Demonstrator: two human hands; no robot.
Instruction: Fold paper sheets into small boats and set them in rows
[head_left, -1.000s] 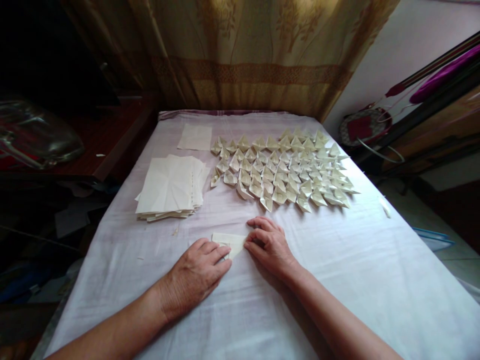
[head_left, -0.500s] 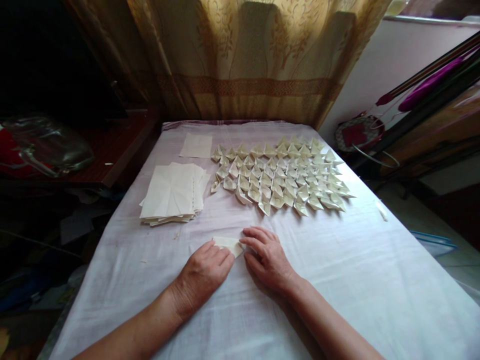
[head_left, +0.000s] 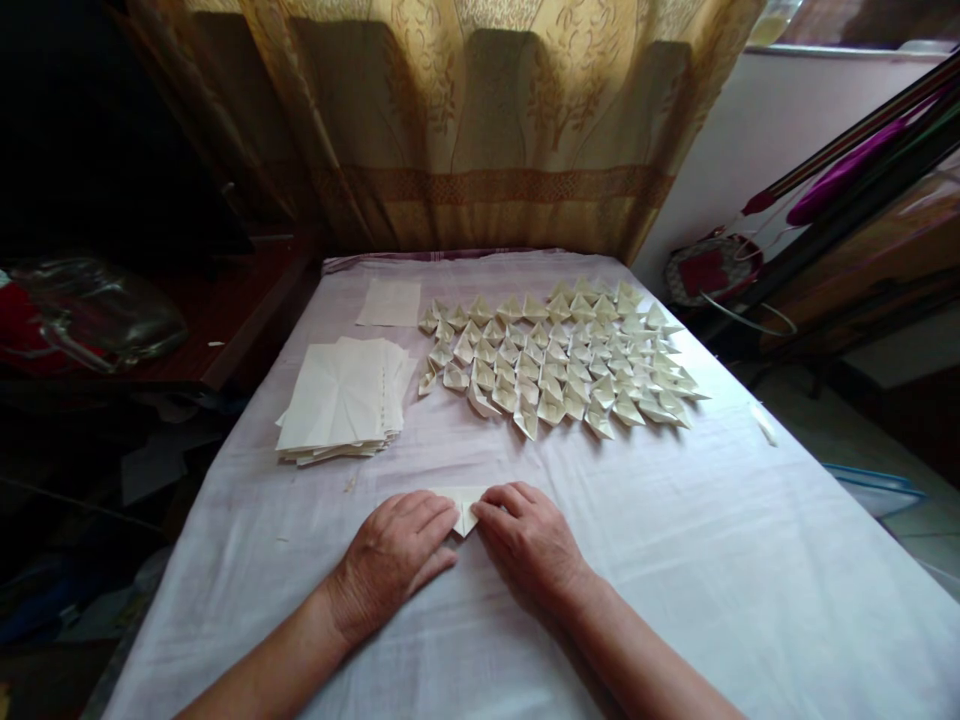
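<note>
A small folded piece of paper (head_left: 465,512) lies on the cloth between my hands, its lower end coming to a point and a crease running down its middle. My left hand (head_left: 401,545) covers its left side, fingers together and pressed down on it, thumb a little apart below. On the right edge, the bent fingertips of my right hand (head_left: 525,530) grip the paper, the thumb hidden under them. Beyond my hands stand rows of small folded paper boats (head_left: 555,360). To the left of the boats lies a stack of paper sheets (head_left: 341,400).
A single paper square (head_left: 390,302) lies behind the stack. White cloth (head_left: 675,560) covers the table. A patterned curtain (head_left: 480,120) hangs at the back. On the dark side table (head_left: 247,310) at left sits a clear plastic bag or container (head_left: 112,315). A handbag (head_left: 712,270) hangs at right.
Both hands have shifted on the paper, and its pointed lower end now shows between them. My right fingers have closed on its right edge. The view has tilted slightly upward.
</note>
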